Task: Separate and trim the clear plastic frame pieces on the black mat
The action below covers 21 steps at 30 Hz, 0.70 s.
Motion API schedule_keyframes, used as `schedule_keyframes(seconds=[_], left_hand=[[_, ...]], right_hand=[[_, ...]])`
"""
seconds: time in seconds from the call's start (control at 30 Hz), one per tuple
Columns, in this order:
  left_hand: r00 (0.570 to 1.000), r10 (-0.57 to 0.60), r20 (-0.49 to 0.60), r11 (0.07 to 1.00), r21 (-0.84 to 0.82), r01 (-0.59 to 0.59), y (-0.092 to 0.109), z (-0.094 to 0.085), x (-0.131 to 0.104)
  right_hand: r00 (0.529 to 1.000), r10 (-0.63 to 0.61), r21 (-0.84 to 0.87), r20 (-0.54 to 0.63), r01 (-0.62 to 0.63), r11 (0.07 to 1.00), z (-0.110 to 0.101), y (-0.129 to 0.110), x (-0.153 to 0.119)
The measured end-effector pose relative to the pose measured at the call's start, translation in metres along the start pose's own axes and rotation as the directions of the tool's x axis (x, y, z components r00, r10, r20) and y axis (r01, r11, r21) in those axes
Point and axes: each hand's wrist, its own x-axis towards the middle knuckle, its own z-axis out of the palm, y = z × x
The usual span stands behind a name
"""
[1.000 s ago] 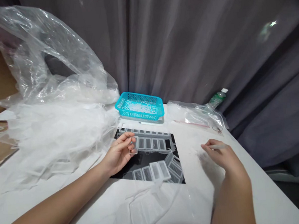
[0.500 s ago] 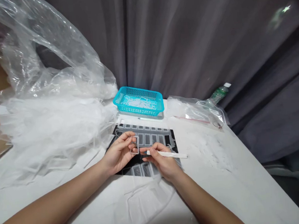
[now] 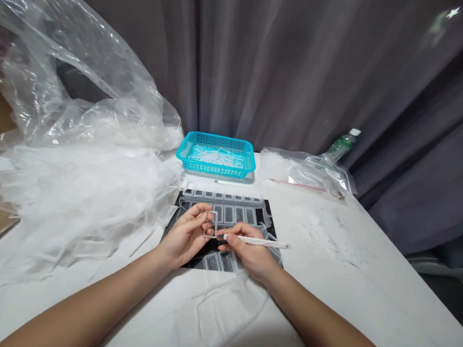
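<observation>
My left hand (image 3: 188, 232) pinches a small, clear rectangular plastic frame (image 3: 216, 224) upright between thumb and fingers. In my right hand (image 3: 251, 249) is a slim white pen-shaped tool (image 3: 264, 241), its back end pointing right. The tool's tip is close to the lower right corner of the frame; whether it touches, I cannot tell. Beneath both hands lies a black mat (image 3: 269, 213) with translucent sheets of rectangular frames (image 3: 235, 215) on it. A thin translucent sheet (image 3: 231, 314) lies on the table below my right wrist.
A blue perforated basket (image 3: 217, 169) with clear pieces inside stands behind the mat. A large heap of translucent plastic pieces (image 3: 84, 202) and a clear bag (image 3: 101, 120) fill the left. White scraps (image 3: 334, 234), a flat clear bag (image 3: 300, 170) and a green bottle (image 3: 340, 145) are right.
The white tool has shifted slightly left, its tip nearer the plastic frame. Both hands keep nearly the same place and hold, and the view has moved slightly.
</observation>
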Motion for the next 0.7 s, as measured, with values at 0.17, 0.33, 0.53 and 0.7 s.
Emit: schedule_keyframes(seconds=[0.17, 0.33, 0.53, 0.7], left_hand=[[1.0, -0.01, 0.013, 0.999, 0.037, 0.009, -0.001, -0.001, 0.001], [0.97, 0.242, 0.008, 0.769, 0.609, -0.197, 0.0, -0.006, 0.0], [0.808, 0.47, 0.355, -0.051, 0.925, -0.377, 0.001, -0.018, -0.007], [0.741, 0.419, 0.524, -0.268, 0.851, -0.451, -0.001, -0.019, -0.006]], right_hand=[[1.0, -0.019, -0.047, -0.001, 0.019, 0.999, 0.001, -0.003, 0.0], [0.998, -0.027, -0.042, -0.052, 0.025, 0.999, 0.0, -0.001, 0.001], [0.988, -0.067, 0.005, -0.141, 0.068, 0.998, -0.003, -0.001, 0.003], [0.99, -0.075, -0.008, -0.117, 0.075, 0.997, 0.0, -0.001, 0.002]])
